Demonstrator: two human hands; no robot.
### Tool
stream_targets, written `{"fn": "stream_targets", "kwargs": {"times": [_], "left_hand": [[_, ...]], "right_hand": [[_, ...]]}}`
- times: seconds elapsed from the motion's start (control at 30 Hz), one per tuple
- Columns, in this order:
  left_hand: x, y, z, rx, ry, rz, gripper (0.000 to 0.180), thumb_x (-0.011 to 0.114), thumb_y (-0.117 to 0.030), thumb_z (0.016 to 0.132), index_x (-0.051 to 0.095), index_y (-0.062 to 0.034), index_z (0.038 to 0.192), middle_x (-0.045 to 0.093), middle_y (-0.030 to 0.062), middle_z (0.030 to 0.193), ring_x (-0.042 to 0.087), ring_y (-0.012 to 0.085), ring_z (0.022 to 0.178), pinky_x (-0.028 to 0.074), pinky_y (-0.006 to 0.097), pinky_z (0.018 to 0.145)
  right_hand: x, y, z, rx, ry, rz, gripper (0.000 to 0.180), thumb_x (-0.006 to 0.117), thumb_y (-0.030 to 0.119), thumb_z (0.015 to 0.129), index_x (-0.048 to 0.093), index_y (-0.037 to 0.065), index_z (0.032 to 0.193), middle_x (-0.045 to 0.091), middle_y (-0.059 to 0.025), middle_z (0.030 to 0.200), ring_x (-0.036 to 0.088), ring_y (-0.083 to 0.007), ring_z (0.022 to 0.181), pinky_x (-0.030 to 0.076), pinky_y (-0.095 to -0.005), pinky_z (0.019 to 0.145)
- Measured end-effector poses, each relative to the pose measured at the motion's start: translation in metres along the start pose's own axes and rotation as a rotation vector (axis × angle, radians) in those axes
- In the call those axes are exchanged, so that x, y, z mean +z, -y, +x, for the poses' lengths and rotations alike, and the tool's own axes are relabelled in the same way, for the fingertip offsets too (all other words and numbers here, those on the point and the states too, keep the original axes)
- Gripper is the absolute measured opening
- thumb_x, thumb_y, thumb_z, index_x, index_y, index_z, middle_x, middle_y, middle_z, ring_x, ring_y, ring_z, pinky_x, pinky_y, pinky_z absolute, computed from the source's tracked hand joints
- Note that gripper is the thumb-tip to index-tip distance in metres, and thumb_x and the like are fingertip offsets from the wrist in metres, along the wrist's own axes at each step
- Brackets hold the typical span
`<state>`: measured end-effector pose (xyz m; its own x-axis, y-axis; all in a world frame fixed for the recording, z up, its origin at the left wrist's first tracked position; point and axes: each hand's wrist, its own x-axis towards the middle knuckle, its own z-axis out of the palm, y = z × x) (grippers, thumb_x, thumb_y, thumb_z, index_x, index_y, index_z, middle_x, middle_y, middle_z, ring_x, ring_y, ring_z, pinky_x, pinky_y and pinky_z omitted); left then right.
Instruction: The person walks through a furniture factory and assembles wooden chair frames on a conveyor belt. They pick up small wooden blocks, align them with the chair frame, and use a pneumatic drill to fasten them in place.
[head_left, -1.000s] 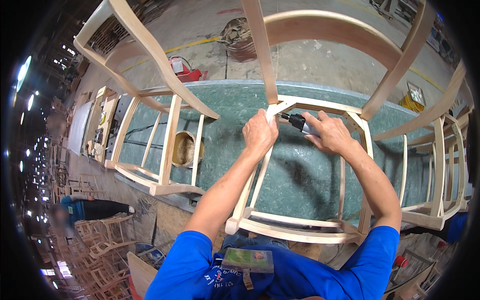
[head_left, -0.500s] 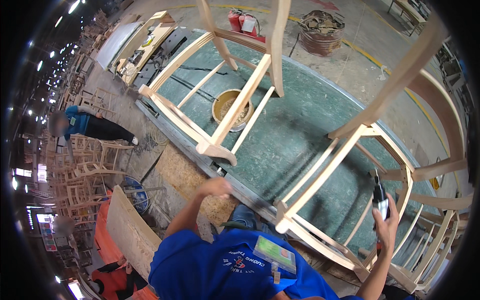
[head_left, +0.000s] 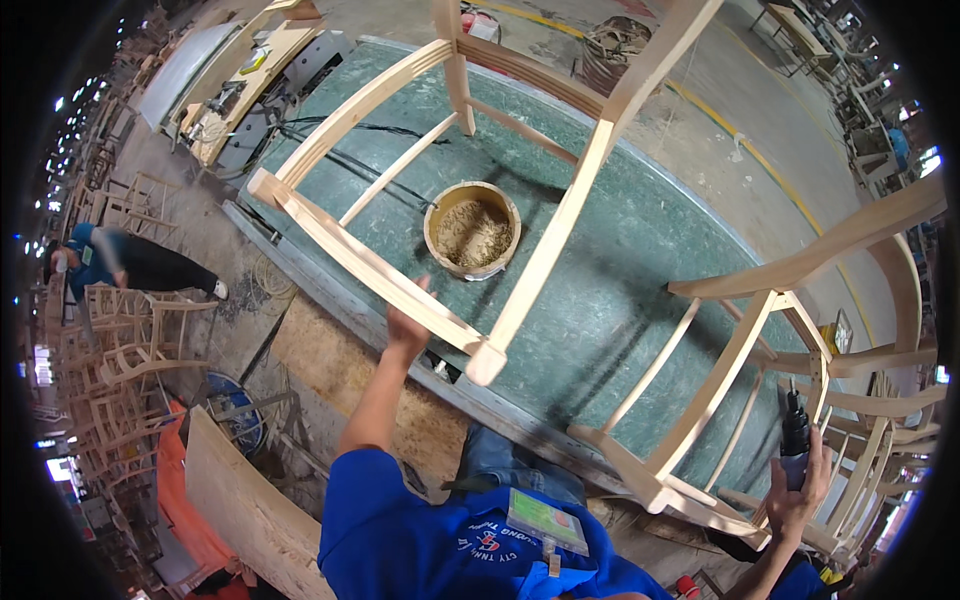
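A pale wooden chair frame (head_left: 545,250) stands over the green tabletop (head_left: 580,360). My left hand (head_left: 405,325) is at its near rail, fingers closed around the wood, with a fingertip showing on the far side. In my right hand (head_left: 805,480) is a black power screwdriver (head_left: 795,430), its bit pointing away from me. The screwdriver is beside a second wooden chair frame (head_left: 715,400) at the right. Beyond the first frame's near rail sits a round tan bucket (head_left: 470,225) with small loose pieces inside, too small to name.
A metal rim (head_left: 330,290) edges the table. More chair parts (head_left: 870,470) crowd the far right. At the back stand a rusty drum (head_left: 612,55) and a workbench (head_left: 245,100). A person (head_left: 140,260) stands at the left, near stacked chair frames.
My left hand has moved from the table edge onto the near rail. The left chair frame has shifted and turned, uncovering the bucket. My right hand still holds the screwdriver, slightly lower right.
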<state>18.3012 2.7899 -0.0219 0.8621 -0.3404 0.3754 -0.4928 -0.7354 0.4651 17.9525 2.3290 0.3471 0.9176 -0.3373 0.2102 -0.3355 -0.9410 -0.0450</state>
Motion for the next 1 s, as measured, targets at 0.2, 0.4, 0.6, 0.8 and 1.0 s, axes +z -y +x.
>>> {"fn": "stream_targets", "kwargs": {"times": [0.2, 0.4, 0.6, 0.8, 1.0], "left_hand": [[0.061, 0.010, 0.099, 0.089, 0.310, -0.001, 0.024, 0.064, -0.017, 0.088, 0.067, -0.0055, 0.109, 0.067, 0.0151, 0.105, 0.061, 0.0354, 0.105, 0.048, 0.048, 0.093], [0.102, 0.008, 0.134, -0.356, 0.817, 0.324, 0.024, 0.071, -0.016, 0.087, 0.077, -0.0110, 0.110, 0.075, 0.0138, 0.114, 0.072, 0.0306, 0.108, 0.057, 0.044, 0.087], [0.107, 0.003, 0.143, -0.257, 0.916, 0.412, 0.033, 0.079, -0.017, 0.078, 0.078, -0.0086, 0.110, 0.073, 0.0158, 0.120, 0.071, 0.0311, 0.113, 0.057, 0.043, 0.092], [0.097, -0.008, 0.140, -0.096, 0.910, 0.309, 0.028, 0.071, -0.013, 0.081, 0.075, 0.0036, 0.103, 0.072, 0.0281, 0.106, 0.071, 0.0415, 0.105, 0.056, 0.048, 0.086], [0.075, -0.008, 0.126, -0.060, 0.551, -0.034, 0.024, 0.061, -0.011, 0.090, 0.071, 0.0044, 0.106, 0.071, 0.0276, 0.093, 0.070, 0.0443, 0.094, 0.054, 0.049, 0.081]], "right_hand": [[-0.010, 0.050, -0.007, -0.019, -0.070, -0.068, 0.087, 0.077, -0.005, 0.066, 0.050, 0.006, 0.147, 0.059, -0.0185, 0.103, 0.062, -0.0361, 0.093, 0.051, -0.0430, 0.079], [-0.040, 0.083, -0.010, -0.007, -0.173, -0.203, 0.080, 0.080, 0.004, 0.067, 0.055, 0.005, 0.142, 0.065, -0.0220, 0.107, 0.065, -0.0399, 0.094, 0.054, -0.0461, 0.082], [-0.103, 0.050, 0.002, -0.116, -0.502, -0.580, 0.071, 0.084, 0.015, 0.076, 0.058, 0.005, 0.140, 0.066, -0.0206, 0.108, 0.067, -0.0353, 0.089, 0.055, -0.0426, 0.075], [-0.157, -0.008, -0.056, 0.171, -0.580, -0.891, 0.068, 0.083, 0.021, 0.082, 0.056, 0.013, 0.144, 0.062, -0.0128, 0.101, 0.068, -0.0317, 0.079, 0.058, -0.0405, 0.066], [-0.123, -0.023, -0.163, 0.569, -0.423, -0.890, 0.069, 0.078, 0.021, 0.086, 0.051, 0.020, 0.149, 0.059, -0.0126, 0.097, 0.065, -0.0354, 0.081, 0.054, -0.0457, 0.067]]}}
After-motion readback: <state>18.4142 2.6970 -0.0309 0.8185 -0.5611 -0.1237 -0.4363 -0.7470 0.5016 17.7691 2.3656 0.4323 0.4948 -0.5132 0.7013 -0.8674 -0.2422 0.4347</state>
